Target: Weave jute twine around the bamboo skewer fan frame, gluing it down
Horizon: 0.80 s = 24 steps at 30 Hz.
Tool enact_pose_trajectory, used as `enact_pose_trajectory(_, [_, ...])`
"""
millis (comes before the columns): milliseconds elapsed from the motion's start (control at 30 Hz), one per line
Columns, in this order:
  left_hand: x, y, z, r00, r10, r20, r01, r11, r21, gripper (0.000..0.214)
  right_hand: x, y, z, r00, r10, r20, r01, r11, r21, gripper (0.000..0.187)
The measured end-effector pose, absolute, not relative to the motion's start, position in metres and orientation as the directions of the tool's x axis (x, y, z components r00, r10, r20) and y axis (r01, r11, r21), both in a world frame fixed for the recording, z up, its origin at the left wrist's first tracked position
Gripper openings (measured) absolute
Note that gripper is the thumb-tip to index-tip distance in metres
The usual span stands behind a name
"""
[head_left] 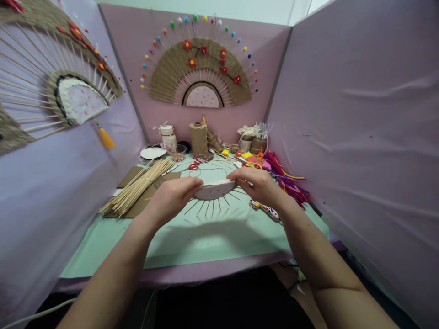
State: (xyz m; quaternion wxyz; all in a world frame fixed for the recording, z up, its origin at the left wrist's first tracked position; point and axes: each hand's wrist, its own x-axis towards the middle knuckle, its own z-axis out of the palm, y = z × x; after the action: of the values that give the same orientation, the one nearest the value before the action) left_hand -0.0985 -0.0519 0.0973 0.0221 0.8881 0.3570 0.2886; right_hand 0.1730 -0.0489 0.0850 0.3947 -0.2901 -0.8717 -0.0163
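Note:
Above the middle of the table I hold a half-round fan base [215,191], white with small pinkish spots. Thin wooden sticks [212,206] spread from its curved edge toward me. My left hand [176,194] pinches its left end, thumb along the straight upper edge. At the opposite end, my right hand [259,183] grips it between thumb and fingers. Beneath the right forearm lies a glue gun [265,210] with a colourful pattern. Red-handled scissors [194,167] rest just beyond the fan base.
A bundle of wooden sticks [142,187] lies on cardboard at left. Twine spools [198,139], a white bottle [168,136] and jars [259,144] stand at the back. Pipe cleaners [291,185] are heaped at right. A decorated fan [202,68] hangs on the back panel.

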Motion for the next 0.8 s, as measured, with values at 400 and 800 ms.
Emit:
enact_pose_trajectory(400, [-0.104,-0.045,0.088,0.592,0.466,0.658,0.513,-0.847,0.138,0.017,0.177,-0.044,0.086,-0.519,0.500,0.693,0.494,0.837,-0.234,0.025])
enact_pose_trajectory(800, [-0.105,-0.039,0.085,0.563,0.493,0.663,0.556,-0.820,0.137,0.018,0.171,-0.048,0.086,-0.496,0.424,0.757,0.479,0.862,-0.169,0.029])
